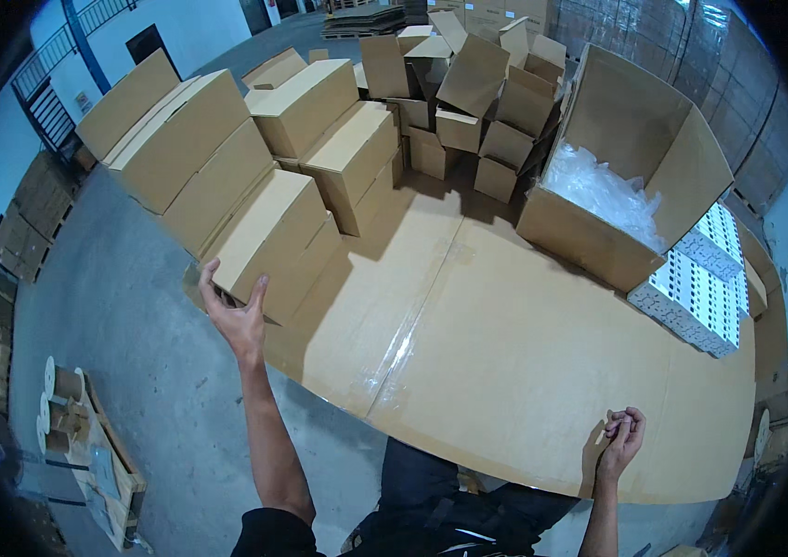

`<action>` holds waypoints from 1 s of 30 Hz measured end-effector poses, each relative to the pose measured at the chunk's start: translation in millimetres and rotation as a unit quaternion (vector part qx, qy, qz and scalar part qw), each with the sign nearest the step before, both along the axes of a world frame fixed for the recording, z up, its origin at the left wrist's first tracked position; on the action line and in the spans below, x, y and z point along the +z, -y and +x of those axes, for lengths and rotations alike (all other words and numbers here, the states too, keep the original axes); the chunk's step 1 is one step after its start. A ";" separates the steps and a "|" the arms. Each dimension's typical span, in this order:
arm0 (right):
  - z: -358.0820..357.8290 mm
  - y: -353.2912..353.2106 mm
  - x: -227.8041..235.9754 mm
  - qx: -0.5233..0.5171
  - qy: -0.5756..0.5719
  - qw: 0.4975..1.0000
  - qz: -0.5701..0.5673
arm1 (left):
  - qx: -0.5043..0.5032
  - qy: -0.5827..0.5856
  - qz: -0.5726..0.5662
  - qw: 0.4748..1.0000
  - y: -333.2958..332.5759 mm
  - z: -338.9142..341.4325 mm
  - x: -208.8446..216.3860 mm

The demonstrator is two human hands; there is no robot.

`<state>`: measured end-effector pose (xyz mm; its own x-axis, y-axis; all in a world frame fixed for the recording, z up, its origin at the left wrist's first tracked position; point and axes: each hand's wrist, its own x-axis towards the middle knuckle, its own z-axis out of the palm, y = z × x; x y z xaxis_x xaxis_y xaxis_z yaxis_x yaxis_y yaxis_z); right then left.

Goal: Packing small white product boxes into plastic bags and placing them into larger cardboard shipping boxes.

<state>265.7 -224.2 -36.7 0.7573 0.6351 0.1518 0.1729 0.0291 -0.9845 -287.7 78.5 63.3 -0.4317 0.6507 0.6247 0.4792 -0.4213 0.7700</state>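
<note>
My left hand is at the near end of a closed brown carton in the stack on the left. Its thumb and fingers are spread apart by the carton's lower corner, and I cannot tell whether they touch it. Over the front right of the cardboard-covered table, my right hand is loosely curled, with nothing visible in it. Two more closed cartons, a lower one and an upper one, stand stacked just beyond.
A large open carton holding clear plastic bags stands at the back right. White boxes with dark patterns lie beside it. Several open small cartons are heaped at the back. A pallet with spools sits on the floor at left.
</note>
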 end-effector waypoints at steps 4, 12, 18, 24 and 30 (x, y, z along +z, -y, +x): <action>2.1 1.5 -1.0 -0.003 0.008 1.000 0.008 | 0.090 -0.101 0.016 0.991 2.5 13.9 -4.6; 1.0 0.5 -1.5 0.003 0.008 1.000 -0.002 | 0.178 -0.134 0.028 0.974 -11.0 22.3 -18.4; 2.6 2.0 -1.9 -0.002 -0.011 1.000 0.008 | 0.157 -0.104 0.014 0.982 -16.5 23.4 -25.6; 0.9 -0.7 0.8 -0.005 0.010 1.000 0.000 | 0.166 -0.116 0.054 0.978 -20.1 25.9 -27.3; -2.2 -2.2 -1.3 -0.017 0.005 1.000 -0.001 | 0.291 -0.150 0.093 0.940 -5.6 35.6 -31.9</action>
<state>263.6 -222.0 -37.9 0.7767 0.6096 0.1586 0.1842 0.0209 -0.9827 -252.0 84.1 31.4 -0.4670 0.2260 0.8549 0.8541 -0.1349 0.5022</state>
